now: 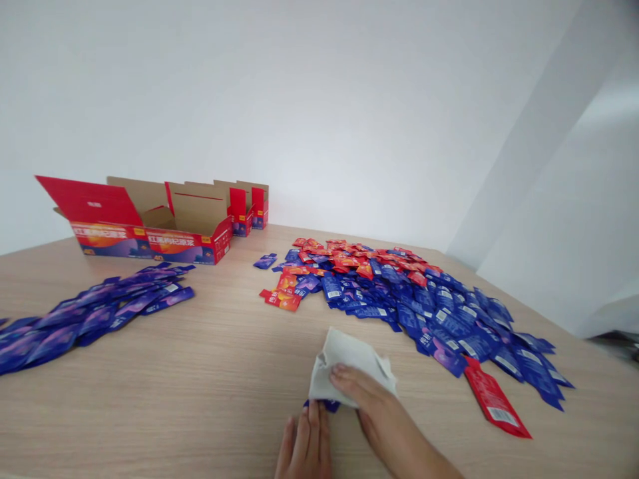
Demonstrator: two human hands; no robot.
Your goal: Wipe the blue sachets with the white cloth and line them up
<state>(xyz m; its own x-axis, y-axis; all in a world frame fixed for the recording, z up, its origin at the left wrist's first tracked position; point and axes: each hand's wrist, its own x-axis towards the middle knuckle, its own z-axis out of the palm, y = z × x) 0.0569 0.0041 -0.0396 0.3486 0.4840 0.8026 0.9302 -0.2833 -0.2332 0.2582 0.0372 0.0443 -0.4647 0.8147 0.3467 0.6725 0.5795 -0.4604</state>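
My right hand point(367, 399) is closed on a folded white cloth point(349, 356), which lies pressed over a blue sachet point(330, 405) near the table's front edge. Only a small part of that sachet shows; the cloth covers the rest. My left hand point(307, 442) reaches in from the bottom edge, fingers stretched out side by side, their tips at the near edge of the sachet and cloth. A single red sachet point(494, 399) lies to the right of my right hand.
A large heap of blue sachets point(414, 306) mixed with red sachets point(344, 256) spreads across the back and right. On the left lies an overlapping row of blue sachets point(100, 313). Several open red-and-blue cartons point(184, 247) stand behind it on the wooden table point(224, 372), near the wall.
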